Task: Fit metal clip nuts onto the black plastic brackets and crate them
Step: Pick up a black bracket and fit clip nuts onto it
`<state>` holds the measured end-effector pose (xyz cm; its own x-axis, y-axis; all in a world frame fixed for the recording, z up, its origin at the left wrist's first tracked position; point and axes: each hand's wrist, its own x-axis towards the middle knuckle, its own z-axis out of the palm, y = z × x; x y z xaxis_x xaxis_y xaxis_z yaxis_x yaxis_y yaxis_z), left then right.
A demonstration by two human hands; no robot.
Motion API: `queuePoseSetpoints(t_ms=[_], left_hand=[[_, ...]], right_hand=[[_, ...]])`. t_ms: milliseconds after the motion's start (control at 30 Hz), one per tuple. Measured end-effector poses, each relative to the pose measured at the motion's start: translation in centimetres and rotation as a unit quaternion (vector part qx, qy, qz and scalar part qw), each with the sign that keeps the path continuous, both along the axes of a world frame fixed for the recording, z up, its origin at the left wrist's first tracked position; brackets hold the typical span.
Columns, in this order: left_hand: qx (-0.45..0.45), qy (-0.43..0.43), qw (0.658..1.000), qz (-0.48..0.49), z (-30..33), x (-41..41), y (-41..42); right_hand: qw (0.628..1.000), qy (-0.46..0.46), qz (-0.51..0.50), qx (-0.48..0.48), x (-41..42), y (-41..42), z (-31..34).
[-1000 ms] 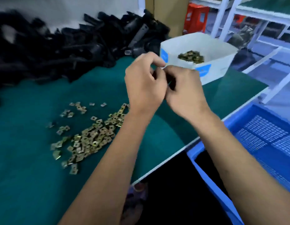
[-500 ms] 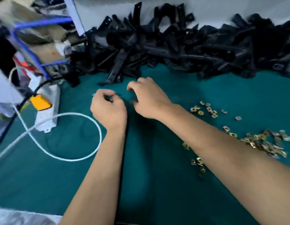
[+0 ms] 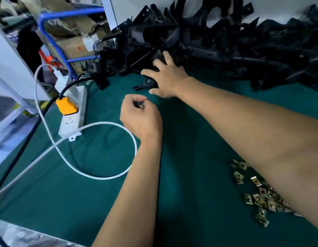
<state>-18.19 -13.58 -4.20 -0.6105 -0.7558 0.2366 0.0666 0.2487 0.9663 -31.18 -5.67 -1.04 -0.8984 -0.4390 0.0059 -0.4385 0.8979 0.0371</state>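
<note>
A big heap of black plastic brackets (image 3: 226, 43) lies along the back of the green table (image 3: 83, 202). My right hand (image 3: 166, 77) reaches to the heap's front edge, its fingers and thumb curled round one black bracket (image 3: 150, 82) there. My left hand (image 3: 141, 115) hovers just in front with its fingers curled in, pinching a small dark piece that I cannot make out. Loose brass-coloured clip nuts (image 3: 259, 196) lie scattered at the lower right, partly hidden under my right forearm.
A white power strip (image 3: 72, 116) with an orange plug (image 3: 66, 106) lies at the left. Its white cable (image 3: 108, 177) loops across the table toward my left arm. Cardboard and a blue tube frame (image 3: 53, 38) stand beyond the left edge.
My view has swung left, away from the white box and blue crate. My hands have separated; the right one moved forward onto a bracket at the heap, while the left stayed curled.
</note>
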Motion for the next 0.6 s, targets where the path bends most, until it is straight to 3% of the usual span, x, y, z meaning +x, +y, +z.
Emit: queuePoseSetpoints(t_ms=[233,400,500,600], left_hand=[[-0.036,-0.002,0.998,-0.044,-0.4,0.2,0.2],[-0.089,-0.008,0.994,-0.068,-0.4,0.4,1.2],[-0.109,-0.017,0.991,-0.075,-0.2,0.1,3.0],[-0.087,0.004,0.993,-0.086,0.0,0.5,5.5]], right_hand=[[0.998,0.061,-0.002,0.023,3.0,7.9,0.7],[0.992,0.052,-0.113,-0.012,6.1,17.3,0.3],[0.982,0.041,-0.166,-0.083,7.8,20.3,0.1],[0.945,0.099,-0.195,-0.243,9.2,21.5,0.7]])
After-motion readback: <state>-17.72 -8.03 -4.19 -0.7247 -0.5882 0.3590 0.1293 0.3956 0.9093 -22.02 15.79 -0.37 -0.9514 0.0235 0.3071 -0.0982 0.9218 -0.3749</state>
